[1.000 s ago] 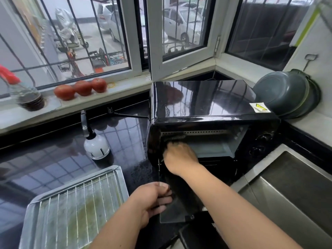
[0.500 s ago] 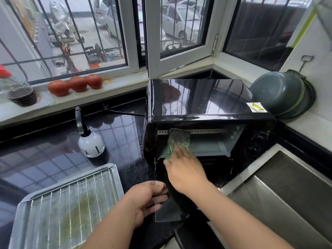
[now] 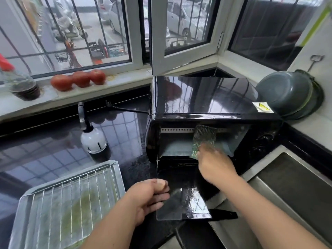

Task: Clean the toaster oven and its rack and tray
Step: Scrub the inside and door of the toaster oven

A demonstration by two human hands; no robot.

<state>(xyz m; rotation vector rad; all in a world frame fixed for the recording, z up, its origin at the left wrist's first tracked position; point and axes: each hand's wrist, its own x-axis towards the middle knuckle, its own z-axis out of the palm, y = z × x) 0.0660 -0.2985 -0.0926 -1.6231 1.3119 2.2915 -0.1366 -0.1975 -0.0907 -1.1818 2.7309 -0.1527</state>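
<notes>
Right hand (image 3: 214, 163) is at the oven mouth, fingers curled around the lower end of a green scouring cloth (image 3: 203, 139), though the fingertips themselves are blurred and I can't tell exactly how they pinch it. The cloth stands up from that grip against the cavity's upper front edge, which looks like a scrub of the inside, so I'd call this the interior-cleaning step. Just below those fingers, the glass door (image 3: 181, 200) hangs open and flat. The left hand (image 3: 149, 196) grips its near left corner, thumb on top and fingers tucked beneath, most likely steadying the door and the toaster oven (image 3: 203, 101) against the scrubbing push. Further out, left of that hand, the tray (image 3: 115, 169) lies on the black counter (image 3: 45, 148) with the wire rack (image 3: 62, 203) resting in it, greenish residue showing, so both seem yet to be washed. Beyond them stands a white spray bottle (image 3: 93, 141), near enough to grab. Off to the right of the scrubbing hand, the sink (image 3: 294, 191) waits.
</notes>
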